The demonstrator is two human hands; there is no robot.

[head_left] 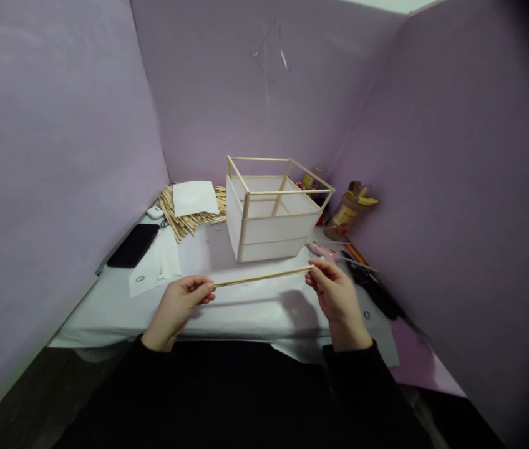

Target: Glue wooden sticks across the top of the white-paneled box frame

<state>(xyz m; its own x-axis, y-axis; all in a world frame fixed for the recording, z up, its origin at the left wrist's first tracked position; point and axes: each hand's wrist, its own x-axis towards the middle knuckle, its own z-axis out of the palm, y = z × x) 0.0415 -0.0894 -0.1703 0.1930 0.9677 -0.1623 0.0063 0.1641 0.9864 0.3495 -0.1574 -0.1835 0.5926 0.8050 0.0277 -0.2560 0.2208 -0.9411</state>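
A thin wooden stick (262,277) is stretched level between my two hands, above the front of the white-covered table. My left hand (184,304) pinches its left end between thumb and fingers. At the other end, my right hand (332,293) pinches it the same way. It may be two sticks laid together; I cannot tell for sure. Just behind stands a box-shaped frame of wooden sticks (246,215), its lower walls covered with white panels (276,236) and its upper part bare sticks.
Back left, a sheet of white paper (195,198) lies on a pile of wooden sticks (181,227). Near it are a black phone (133,246) and a small white case (155,212). A glue gun (327,252) with a red light and a jar (345,213) are at right. Purple walls enclose the table.
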